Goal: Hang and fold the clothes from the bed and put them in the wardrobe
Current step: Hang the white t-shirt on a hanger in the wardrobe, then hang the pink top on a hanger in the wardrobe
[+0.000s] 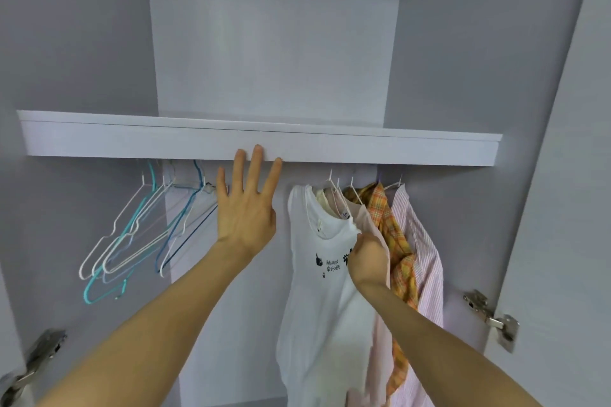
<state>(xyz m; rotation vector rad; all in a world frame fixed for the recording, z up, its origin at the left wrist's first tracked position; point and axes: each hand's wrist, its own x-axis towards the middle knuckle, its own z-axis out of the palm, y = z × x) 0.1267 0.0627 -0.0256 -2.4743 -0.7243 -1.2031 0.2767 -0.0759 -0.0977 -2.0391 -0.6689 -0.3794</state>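
Note:
Inside the open wardrobe a white T-shirt (317,291) with a small black print hangs on a white hanger from the rail under the shelf (132,142). My right hand (368,261) grips the shirt's right shoulder, fingers curled into the fabric. My left hand (246,211) is raised with straight, spread fingers, its tips reaching the shelf's front edge. To the right of the white shirt hang a pale pink garment (377,340), an orange plaid shirt (396,248) and a pink striped shirt (426,268).
Several empty wire hangers (132,235), white, teal and blue, hang on the left part of the rail. An open gap lies between them and the clothes. Metal door hinges (492,317) sit on both side walls. The upper compartment above the shelf holds nothing visible.

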